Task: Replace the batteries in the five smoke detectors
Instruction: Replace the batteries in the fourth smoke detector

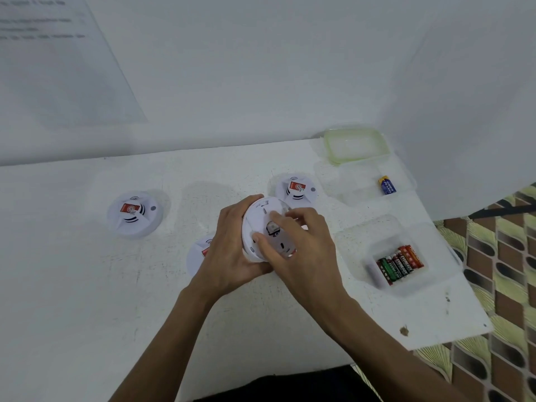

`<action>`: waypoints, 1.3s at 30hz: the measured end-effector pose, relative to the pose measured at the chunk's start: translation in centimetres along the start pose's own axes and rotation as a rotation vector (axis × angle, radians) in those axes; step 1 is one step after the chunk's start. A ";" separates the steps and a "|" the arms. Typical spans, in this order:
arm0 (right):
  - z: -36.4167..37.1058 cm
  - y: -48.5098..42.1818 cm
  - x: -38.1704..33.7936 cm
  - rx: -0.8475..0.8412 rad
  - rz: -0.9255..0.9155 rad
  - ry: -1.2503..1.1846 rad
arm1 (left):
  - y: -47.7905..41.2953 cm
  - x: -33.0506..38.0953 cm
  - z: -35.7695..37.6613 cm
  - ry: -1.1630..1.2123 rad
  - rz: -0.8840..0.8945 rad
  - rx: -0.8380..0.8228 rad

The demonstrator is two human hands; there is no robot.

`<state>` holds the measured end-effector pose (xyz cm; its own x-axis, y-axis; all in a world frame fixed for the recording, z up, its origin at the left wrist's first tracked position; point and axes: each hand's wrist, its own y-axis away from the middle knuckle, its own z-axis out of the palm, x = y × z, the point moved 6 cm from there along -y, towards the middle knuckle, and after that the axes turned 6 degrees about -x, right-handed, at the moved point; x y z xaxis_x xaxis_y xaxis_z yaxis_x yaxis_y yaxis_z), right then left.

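Observation:
My left hand (229,250) grips a white round smoke detector (261,216), tilted with its back side toward me, above the white table (87,285). My right hand (301,245) rests on that back, thumb and forefinger pinching at the battery bay where a battery (272,227) shows. A second detector (135,214) lies face up at the left. Another detector (295,188) lies behind my hands. One more detector (198,253) is half hidden under my left wrist. A clear box (435,256) at the right holds several AA batteries (400,264).
A second clear box (333,181) at the back right holds one blue and yellow battery (387,185). A green-rimmed lid (356,145) leans by the wall. The table's right edge (464,271) drops to a patterned floor. White walls close the back and right.

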<state>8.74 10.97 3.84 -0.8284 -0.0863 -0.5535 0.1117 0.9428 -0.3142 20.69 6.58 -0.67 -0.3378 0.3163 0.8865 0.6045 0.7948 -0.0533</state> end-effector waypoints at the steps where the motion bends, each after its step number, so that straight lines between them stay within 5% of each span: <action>1: 0.0 0.0 0.0 0.007 0.006 -0.006 | 0.0 -0.5 0.2 0.042 -0.032 -0.003; 11: 0.3 0.4 -0.5 0.120 -0.121 -0.012 | 0.5 0.2 -1.1 -0.146 0.093 0.219; 24: -0.4 0.1 -0.1 0.142 -0.162 0.021 | -0.3 -1.8 -0.6 -0.069 0.020 0.088; 28: 0.1 0.5 -0.5 0.141 -0.101 0.010 | 0.0 -1.2 -0.9 -0.176 0.052 0.172; 32: 0.5 0.5 -0.5 0.134 0.001 -0.030 | 0.4 -1.5 0.2 -0.023 -0.040 0.069; 36: 0.9 0.5 -0.5 0.089 0.054 -0.036 | 0.6 -2.1 0.6 -0.116 -0.069 0.020; 39: 1.0 0.4 0.1 0.032 0.037 -0.117 | 0.6 -1.7 -0.5 -0.206 -0.022 0.138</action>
<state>9.26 11.05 2.92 -0.7538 -0.0908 -0.6508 0.1598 0.9353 -0.3156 22.02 6.23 -1.99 -0.4986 0.3856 0.7763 0.4956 0.8616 -0.1097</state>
